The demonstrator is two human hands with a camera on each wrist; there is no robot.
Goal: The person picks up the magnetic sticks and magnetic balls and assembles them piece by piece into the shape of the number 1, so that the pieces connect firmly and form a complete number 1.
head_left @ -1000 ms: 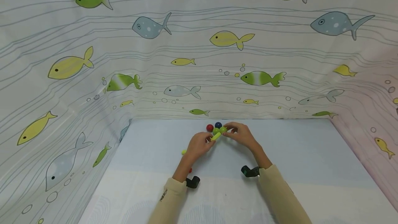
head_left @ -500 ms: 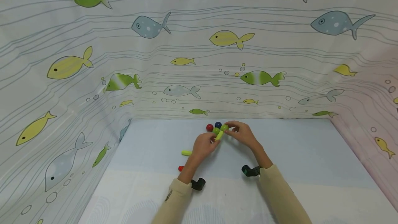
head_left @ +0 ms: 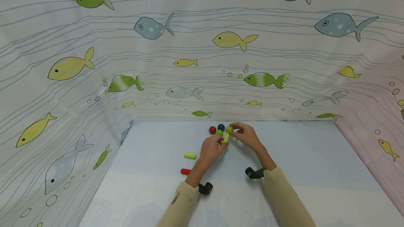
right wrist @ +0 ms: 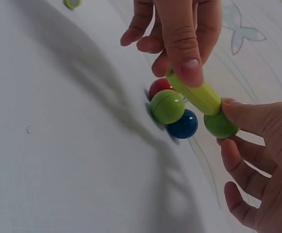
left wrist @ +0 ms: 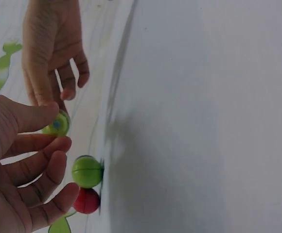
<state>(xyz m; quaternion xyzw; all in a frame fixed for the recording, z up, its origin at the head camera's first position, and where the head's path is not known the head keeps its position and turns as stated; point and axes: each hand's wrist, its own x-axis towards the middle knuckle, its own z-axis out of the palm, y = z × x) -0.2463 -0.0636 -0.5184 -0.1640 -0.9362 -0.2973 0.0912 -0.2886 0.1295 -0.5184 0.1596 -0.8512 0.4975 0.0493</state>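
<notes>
Shifted rightward since earlier, the left hand [head_left: 210, 148] pinches a yellow-green rod [right wrist: 204, 97] — end touching the green ball [right wrist: 220, 127] the right hand [head_left: 248, 136] pinches — near a red ball [head_left: 212, 129], blue ball [head_left: 221, 127] and second green ball [right wrist: 167, 107].

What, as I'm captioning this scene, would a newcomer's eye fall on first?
Probably the fish-patterned backdrop, which fills most of the head view behind and beside the pale table. Next, near the table's far edge, the left hand pinches a yellow-green stick, its end against the green ball in the right hand. Close by cluster a red ball, a blue ball and another green ball.
</notes>
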